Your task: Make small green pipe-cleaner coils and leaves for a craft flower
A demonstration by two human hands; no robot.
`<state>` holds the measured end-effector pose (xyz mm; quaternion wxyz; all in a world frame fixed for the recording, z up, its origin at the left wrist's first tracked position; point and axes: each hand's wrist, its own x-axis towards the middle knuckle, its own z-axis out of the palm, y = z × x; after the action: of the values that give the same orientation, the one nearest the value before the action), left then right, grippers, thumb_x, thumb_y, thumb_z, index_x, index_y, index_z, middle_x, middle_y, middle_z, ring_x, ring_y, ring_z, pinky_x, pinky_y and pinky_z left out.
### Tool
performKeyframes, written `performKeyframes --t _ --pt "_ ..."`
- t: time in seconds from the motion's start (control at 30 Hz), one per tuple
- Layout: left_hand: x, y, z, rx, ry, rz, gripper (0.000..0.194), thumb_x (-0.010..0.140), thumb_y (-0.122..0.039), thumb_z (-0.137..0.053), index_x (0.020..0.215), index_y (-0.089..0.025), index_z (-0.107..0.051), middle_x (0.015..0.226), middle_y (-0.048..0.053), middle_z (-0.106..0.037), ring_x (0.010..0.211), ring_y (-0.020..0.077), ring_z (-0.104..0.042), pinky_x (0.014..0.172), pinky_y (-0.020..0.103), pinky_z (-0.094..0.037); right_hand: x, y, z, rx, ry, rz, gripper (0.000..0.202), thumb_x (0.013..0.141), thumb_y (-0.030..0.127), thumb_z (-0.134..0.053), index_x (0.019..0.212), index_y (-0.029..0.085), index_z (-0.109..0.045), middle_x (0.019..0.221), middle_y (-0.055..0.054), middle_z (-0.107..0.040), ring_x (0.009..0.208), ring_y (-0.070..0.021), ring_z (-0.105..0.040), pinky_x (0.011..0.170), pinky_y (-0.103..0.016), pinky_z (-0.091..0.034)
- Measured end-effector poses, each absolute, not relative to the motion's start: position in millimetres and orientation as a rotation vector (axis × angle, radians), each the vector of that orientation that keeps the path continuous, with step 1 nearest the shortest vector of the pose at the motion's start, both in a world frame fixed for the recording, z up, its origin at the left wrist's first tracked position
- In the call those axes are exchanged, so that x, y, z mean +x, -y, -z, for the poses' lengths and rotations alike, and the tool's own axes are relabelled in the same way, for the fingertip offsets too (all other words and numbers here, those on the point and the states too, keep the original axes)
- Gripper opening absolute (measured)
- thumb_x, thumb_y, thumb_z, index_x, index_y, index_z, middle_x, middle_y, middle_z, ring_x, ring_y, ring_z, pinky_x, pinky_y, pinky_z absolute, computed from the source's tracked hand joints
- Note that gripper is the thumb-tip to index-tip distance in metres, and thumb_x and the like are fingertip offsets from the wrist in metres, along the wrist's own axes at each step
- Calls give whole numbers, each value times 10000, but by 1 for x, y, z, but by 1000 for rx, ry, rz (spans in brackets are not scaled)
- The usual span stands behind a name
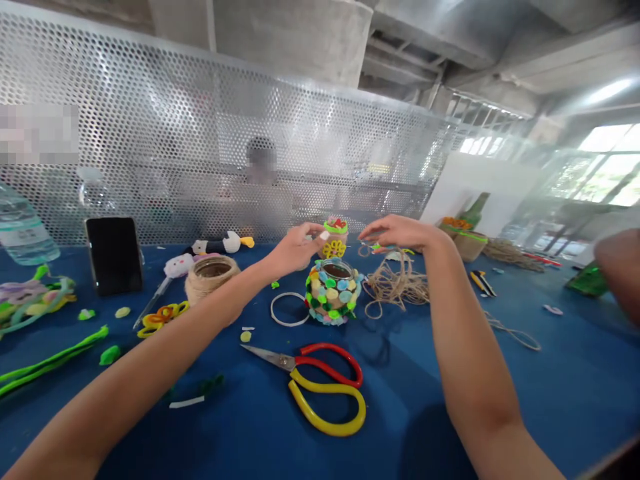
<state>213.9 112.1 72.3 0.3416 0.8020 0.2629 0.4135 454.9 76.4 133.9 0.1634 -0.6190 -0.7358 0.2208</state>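
My left hand [300, 249] reaches over the table with its fingers drawn together and a small white piece [325, 235] at their tips. Just below it stands a round jar [334, 293] covered in green, yellow and blue dots, its glass mouth open. My right hand [400, 231] hovers palm down above a loose tangle of twine [395, 283], fingers apart. Behind the dotted jar, between my hands, is a smaller jar [334, 240] with a yellow flower and green rim. Scissors [315, 383] with red and yellow handles lie nearest me.
A twine-wrapped jar [210, 277] stands beyond my left forearm, beside a white ring [290, 309]. Farther left are a phone [114, 256], a water bottle [23, 227] and green pipe cleaners [55, 360]. A perforated screen [170, 133] runs behind. Another person's arm [620, 273] shows at right.
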Motion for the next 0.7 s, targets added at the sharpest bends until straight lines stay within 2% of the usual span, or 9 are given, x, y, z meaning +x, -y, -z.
performKeyframes --t 0.1,0.2,0.33,0.43,0.57,0.7 --pt "210 -116 -74 2096 -730 -1085 268 865 -292 -487 1077 -136 -533 1115 116 -594 985 205 -587 821 321 -448 438 -69 -138 -1428 2168 -770 374 727 191 -574 1091 253 -629 1231 -20 -571 1176 -233 -497 841 -310 -532" --pt "211 -117 -73 2103 -741 -1089 255 865 -296 -491 1068 -147 -536 1136 110 -590 993 193 -587 833 305 -443 418 -67 -138 -1254 2236 -784 411 710 173 -610 1109 269 -621 1216 -14 -575 1177 -241 -492 805 -293 -536" --pt "213 -114 -71 2113 -741 -1098 267 872 -314 -479 1070 -142 -532 1135 111 -590 995 193 -592 841 311 -444 402 -78 -129 -1316 2328 -701 382 712 159 -595 1086 223 -643 1028 -41 -637 967 -222 -597 741 -307 -536" --pt "215 -111 -70 2129 -738 -1095 282 875 -307 -472 1090 -131 -521 1143 119 -587 990 195 -595 845 318 -447 396 -84 -122 -1298 2356 -723 338 763 197 -551 1090 205 -635 976 -50 -630 895 -196 -600 741 -314 -531" --pt "216 -108 -70 2139 -764 -1090 286 884 -296 -453 1109 -127 -507 1156 123 -576 982 194 -593 845 330 -451 391 -82 -120 -1178 2436 -874 425 761 186 -556 1183 230 -563 1092 -42 -601 984 -189 -567 828 -311 -495" --pt "216 -109 -71 2133 -818 -1072 258 864 -254 -478 1082 -122 -518 1097 111 -598 988 193 -582 844 326 -454 393 -78 -123 -1078 2498 -951 498 765 175 -547 1258 216 -490 1282 -55 -503 1163 -207 -470 958 -328 -406"
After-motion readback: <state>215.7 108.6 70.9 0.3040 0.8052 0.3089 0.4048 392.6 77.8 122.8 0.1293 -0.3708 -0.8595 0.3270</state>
